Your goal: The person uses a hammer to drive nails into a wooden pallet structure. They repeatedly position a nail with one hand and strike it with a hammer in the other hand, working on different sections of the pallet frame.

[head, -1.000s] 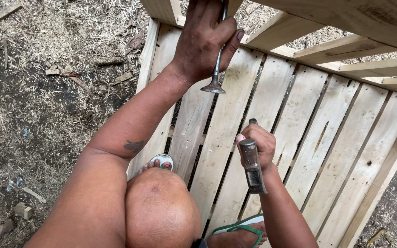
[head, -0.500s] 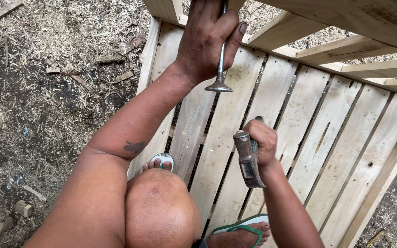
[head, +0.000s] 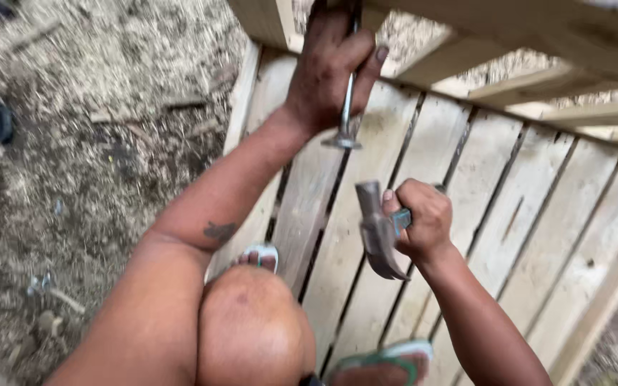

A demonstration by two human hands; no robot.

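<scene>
Your left hand [head: 330, 71] pinches the long nail [head: 346, 107] against the pallet [head: 466, 214], your right hand [head: 420, 221] grips the hammer [head: 377, 229]; next calls for a square tap on the head.

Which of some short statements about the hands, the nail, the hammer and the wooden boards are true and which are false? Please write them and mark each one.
1. The left hand holds a long nail with its head pointing down. True.
2. The right hand is empty. False: it grips a claw hammer close to its head.
3. The hammer head touches the nail. False: it hangs below the nail, apart from it.
4. The boards of the wooden pallet have gaps between them. True.
5. The ground beside the pallet is bare concrete. False: wood shavings and dirt cover it.
</scene>
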